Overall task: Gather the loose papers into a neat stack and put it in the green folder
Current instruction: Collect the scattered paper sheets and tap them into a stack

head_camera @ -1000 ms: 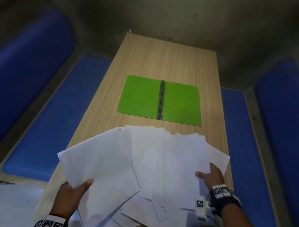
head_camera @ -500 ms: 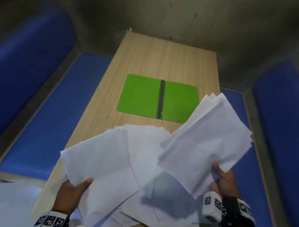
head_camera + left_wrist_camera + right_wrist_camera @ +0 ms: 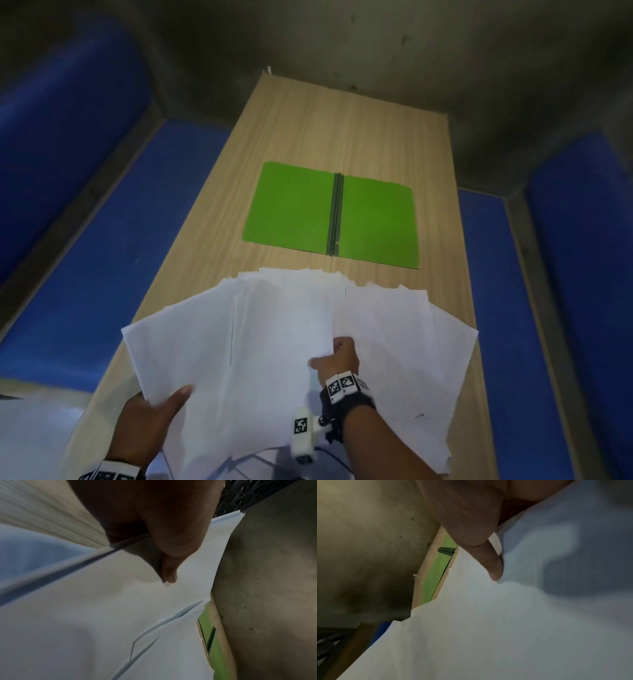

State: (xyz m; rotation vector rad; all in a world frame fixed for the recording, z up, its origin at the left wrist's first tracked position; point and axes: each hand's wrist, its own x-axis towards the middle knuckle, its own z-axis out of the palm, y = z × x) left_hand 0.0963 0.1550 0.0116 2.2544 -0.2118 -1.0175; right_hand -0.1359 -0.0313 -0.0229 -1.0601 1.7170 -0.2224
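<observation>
Across the middle of the head view runs a long wooden table [image 3: 342,130], flanked on the left and right edges of the frame by blue cushioned benches [image 3: 102,240] under a dim concrete wall [image 3: 376,41]. Filling the lower half of the frame, the loose white papers [image 3: 274,335] lie fanned in a wide, uneven spread over the near end of the table, their corners staggered and far from square. Just above them, at frame centre, the green folder [image 3: 294,202] lies open and flat, both leaves bare, its dark spine clip [image 3: 335,212] running down the fold; it sits close to the fan's far edge but apart from it.

By this evidence the job looks to be at an early stage: the sheets are collected into one overlapping mass, yet nothing is squared and nothing is in the folder. Aligning the edges, carrying the stack over and setting it inside all appear to remain.

At lower left, the person's left hand [image 3: 147,421] pinches the near corner of the leftmost sheets, thumb on top and fingers beneath. Right of centre, the right hand [image 3: 337,359] grips a sheaf in the middle of the fan, thumb pressed on top, wrist bent inward, marker band [image 3: 346,385] uppermost.
</observation>
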